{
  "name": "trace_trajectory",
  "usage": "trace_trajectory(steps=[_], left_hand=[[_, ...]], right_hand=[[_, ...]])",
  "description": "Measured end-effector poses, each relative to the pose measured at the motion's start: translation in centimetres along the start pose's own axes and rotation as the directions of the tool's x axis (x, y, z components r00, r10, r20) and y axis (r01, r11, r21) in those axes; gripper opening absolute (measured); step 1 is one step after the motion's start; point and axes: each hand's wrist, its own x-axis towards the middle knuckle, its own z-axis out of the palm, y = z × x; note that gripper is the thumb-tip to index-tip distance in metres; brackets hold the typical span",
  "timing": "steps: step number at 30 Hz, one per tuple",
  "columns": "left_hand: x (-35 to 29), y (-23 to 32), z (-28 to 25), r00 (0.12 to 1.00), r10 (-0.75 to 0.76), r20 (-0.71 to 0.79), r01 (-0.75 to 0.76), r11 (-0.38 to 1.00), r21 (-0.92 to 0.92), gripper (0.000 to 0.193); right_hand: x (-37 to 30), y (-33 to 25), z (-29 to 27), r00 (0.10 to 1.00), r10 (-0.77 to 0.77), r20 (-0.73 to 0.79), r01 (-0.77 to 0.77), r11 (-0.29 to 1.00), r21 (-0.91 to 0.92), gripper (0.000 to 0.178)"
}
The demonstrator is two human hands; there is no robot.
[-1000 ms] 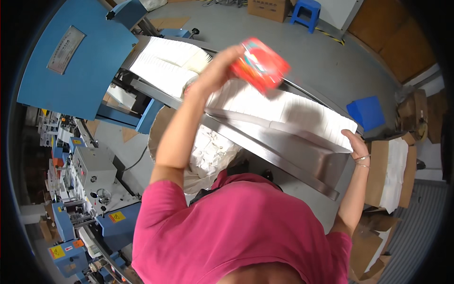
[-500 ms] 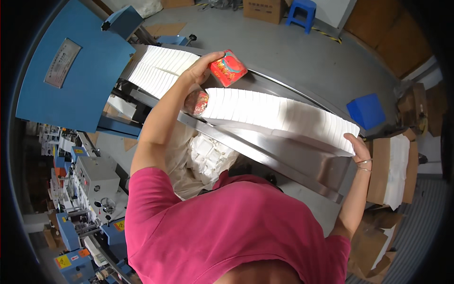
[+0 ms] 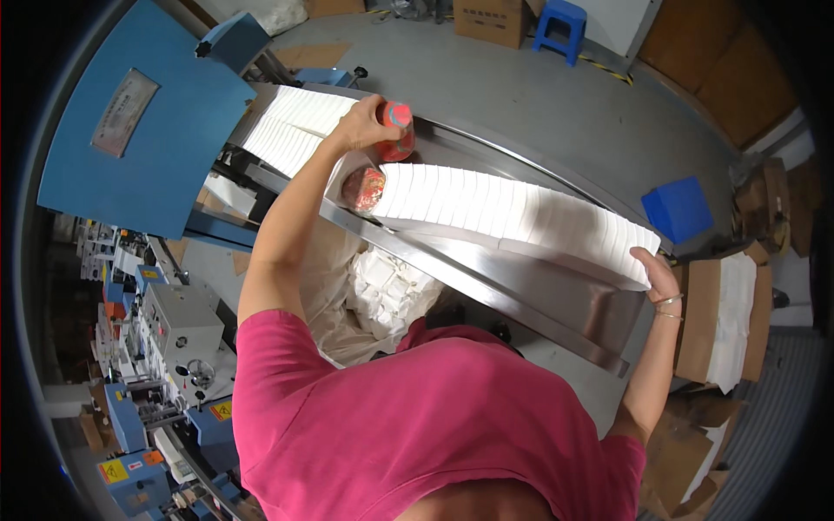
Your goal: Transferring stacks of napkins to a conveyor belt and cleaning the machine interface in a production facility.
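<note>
My left hand (image 3: pixel 369 124) is closed round a red printed block (image 3: pixel 398 130), tilted just above the metal trough (image 3: pixel 452 143). Below it, a second red patterned block (image 3: pixel 363 188) stands against the left end of a long row of folded white paper napkins (image 3: pixel 512 208). At the row's right end my right hand (image 3: pixel 656 271) grips the last napkins, thumb on top; its other fingers are partly hidden. More white napkins (image 3: pixel 300 122) lie in two lines to the left of my left hand, coming out of a blue machine (image 3: pixel 165 104).
A clear bag of white paper scraps (image 3: pixel 391 291) sits under the trough's near side. Cardboard boxes (image 3: pixel 695 326) stand at the right, beside a blue bin (image 3: pixel 678 208). Another machine (image 3: pixel 187 326) fills the lower left. A blue stool (image 3: pixel 560 30) stands at the back.
My left hand has turned the red block from showing its broad face to a steeper tilt, and shifted it slightly left. My right hand stays at the row's end.
</note>
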Motion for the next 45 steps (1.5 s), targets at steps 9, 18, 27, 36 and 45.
trace_trajectory(steps=[9,18,27,36,45], left_hand=[[-3.3,0.9,-1.1,0.987,0.104,-0.126,-0.043,0.909,0.414,0.028],[-5.0,-0.2,2.5,0.982,0.098,-0.16,0.052,0.677,0.735,0.044],[-5.7,0.8,3.8,0.966,0.023,-0.258,0.133,0.809,0.572,0.05],[-12.9,7.0,7.8,0.834,-0.012,-0.551,0.304,0.844,0.442,0.036],[-10.0,9.0,10.6,0.882,-0.042,-0.469,0.237,0.901,0.364,0.033]], right_hand=[[0.0,0.1,-0.1,1.0,0.026,0.003,-0.026,1.0,0.013,0.04],[0.6,0.5,-0.4,1.0,0.021,-0.005,-0.021,1.0,0.022,0.043],[0.8,0.5,-0.6,0.999,0.033,0.009,-0.033,0.999,-0.017,0.048],[0.7,1.0,-1.0,0.999,0.045,-0.006,-0.045,0.999,-0.019,0.053],[0.7,1.8,-0.9,0.995,0.024,-0.093,-0.034,0.994,-0.107,0.052]])
